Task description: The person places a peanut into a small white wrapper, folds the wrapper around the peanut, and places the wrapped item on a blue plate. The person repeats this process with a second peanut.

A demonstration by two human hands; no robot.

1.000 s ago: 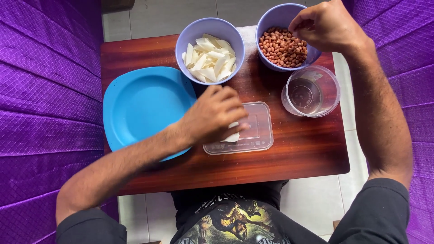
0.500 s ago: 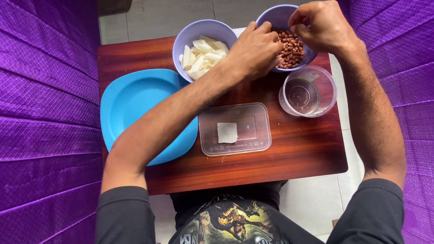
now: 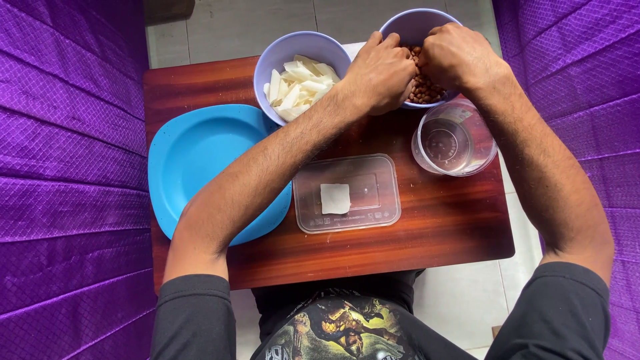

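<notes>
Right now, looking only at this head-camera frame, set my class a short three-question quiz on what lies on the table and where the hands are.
1. True or false: both hands are at the bowl of peanuts.
2. What lies in the clear rectangular container? A) one pale square piece B) a heap of peanuts C) a spoon
3. Fill in: the blue plate lies under the person's ____ forearm.

Key
1. True: the left hand and right hand meet over it.
2. A
3. left
</notes>
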